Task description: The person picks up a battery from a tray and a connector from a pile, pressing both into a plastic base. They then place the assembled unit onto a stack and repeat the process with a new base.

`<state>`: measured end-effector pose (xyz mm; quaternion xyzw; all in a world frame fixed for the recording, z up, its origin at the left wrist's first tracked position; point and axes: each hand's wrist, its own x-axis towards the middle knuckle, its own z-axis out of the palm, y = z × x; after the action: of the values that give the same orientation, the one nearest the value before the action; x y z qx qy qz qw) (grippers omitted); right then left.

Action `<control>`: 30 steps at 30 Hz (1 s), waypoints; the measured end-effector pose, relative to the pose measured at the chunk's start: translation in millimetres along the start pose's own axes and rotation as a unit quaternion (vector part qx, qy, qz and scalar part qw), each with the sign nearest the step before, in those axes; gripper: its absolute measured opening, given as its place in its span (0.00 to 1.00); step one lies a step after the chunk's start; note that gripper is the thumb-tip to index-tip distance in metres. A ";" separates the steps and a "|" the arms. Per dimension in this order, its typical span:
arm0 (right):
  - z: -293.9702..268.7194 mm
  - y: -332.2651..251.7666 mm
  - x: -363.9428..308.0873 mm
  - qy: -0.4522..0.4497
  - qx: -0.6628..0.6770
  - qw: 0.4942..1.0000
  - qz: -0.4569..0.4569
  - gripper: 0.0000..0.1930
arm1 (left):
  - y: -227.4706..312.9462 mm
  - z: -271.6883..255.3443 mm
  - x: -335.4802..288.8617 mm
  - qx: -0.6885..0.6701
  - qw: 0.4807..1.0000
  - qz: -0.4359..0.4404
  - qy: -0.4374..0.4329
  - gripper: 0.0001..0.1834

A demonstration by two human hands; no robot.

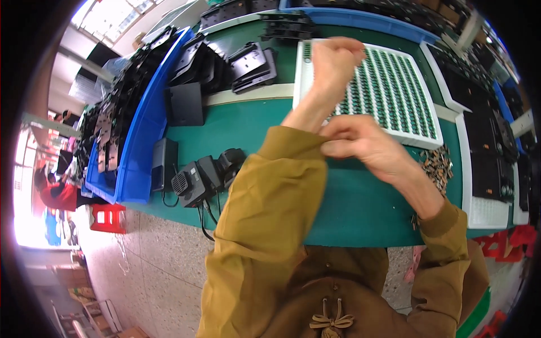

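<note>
Over the left part of a white tray (pixel 300 84) my left hand (pixel 333 63) is raised, its fingers curled in; whatever they may hold is hidden. The tray carries many small green-and-black parts in rows. Below that wrist, my right hand (pixel 367 142) is closed, thumb and fingers pinching at the edge of my left sleeve cuff (pixel 293 143). The sleeve is mustard brown and reaches to the left wrist. A pile of small brown and dark pieces (pixel 438 168) lies by the tray's near right corner, beside my right wrist.
On the left, a blue bin (pixel 135 146) holds black parts. Near it stand a black box-shaped device (pixel 163 163), a dark grey device with cables (pixel 194 183) and a black panel (pixel 185 105). Black brackets (pixel 252 66) lie farther back. White trays of black parts (pixel 487 155) line the right.
</note>
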<state>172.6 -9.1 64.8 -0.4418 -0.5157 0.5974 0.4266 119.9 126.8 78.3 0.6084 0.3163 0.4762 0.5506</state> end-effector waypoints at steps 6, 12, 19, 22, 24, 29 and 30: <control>-23.6 -47.6 -37.8 0.016 -0.116 0.991 0.062 0.04 | -27.9 -12.4 -83.1 0.070 0.995 0.067 -0.036 0.10; -21.9 -65.6 21.3 0.089 -0.257 0.959 -0.076 0.06 | -44.5 -23.0 -149.9 0.145 0.960 0.232 -0.061 0.13; -8.7 -32.1 164.6 0.099 -0.272 0.953 -0.086 0.16 | -42.7 -28.9 -156.6 0.203 0.937 0.267 -0.102 0.19; -27.1 -19.5 223.6 0.205 -0.350 0.914 -0.024 0.17 | -43.4 -23.2 -154.9 0.227 0.918 0.304 -0.117 0.15; -24.2 -6.1 254.3 0.217 -0.374 0.902 -0.003 0.17 | -47.7 -29.4 -154.6 0.268 0.904 0.311 -0.119 0.13; -15.9 11.5 285.5 0.261 -0.401 0.878 0.030 0.18 | -47.9 -32.3 -157.6 0.271 0.906 0.305 -0.113 0.15; -14.6 12.9 288.0 0.291 -0.384 0.875 0.043 0.14 | -45.1 -31.4 -157.5 0.265 0.907 0.309 -0.110 0.13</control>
<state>115.4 271.0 25.6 -0.7466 -0.5375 0.2149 0.3278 42.5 3.9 -3.8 0.8479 0.1642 0.4511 0.2252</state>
